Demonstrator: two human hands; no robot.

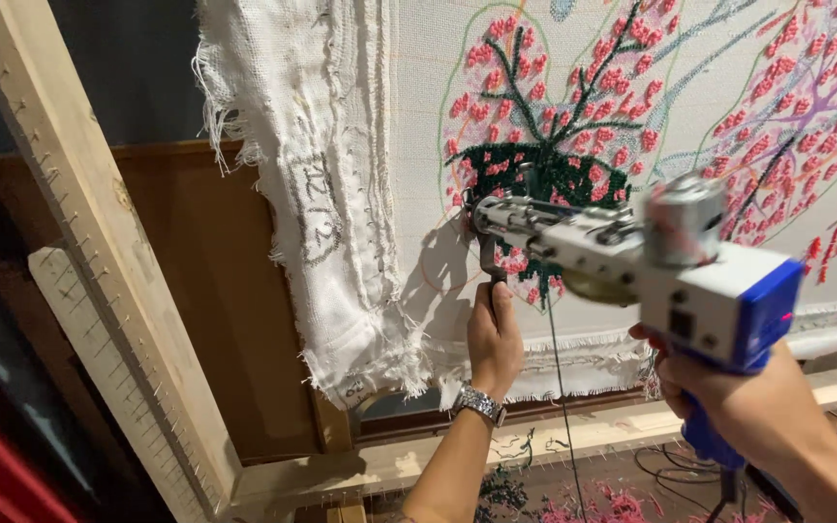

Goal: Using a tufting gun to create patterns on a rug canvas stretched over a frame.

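Right hand [728,392] was nearest the camera, low right, fingers wrapped fully closed around the blue pistol grip of the tufting gun [631,257], wrist bent up, forearm coming in from the bottom right corner. Gun body was white and grey with a blue rear housing and a silver motor can on top, angled up and left, its needle end pressed against the cloth [418,116]. Left hand [494,339] sat further in, centre frame, fist clenched tight on the dark front handle under the gun's nose, thumb up along the handle, forearm rising near vertical from below, metal wristwatch [479,404] on the wrist. A thin dark yarn strand [556,387] hung down from the gun between both arms. Below, yarn scraps in pink and green [612,504] lay on the floor. The wooden frame [99,252] ran diagonally at left and along the bottom, tack strips visible on its edges. Farthest, the stretched white cloth carried tufted pink blossoms on dark green branches [554,107] inside drawn leaf outlines; its frayed loose edge [302,194] hung folded at left, clear of the gun.
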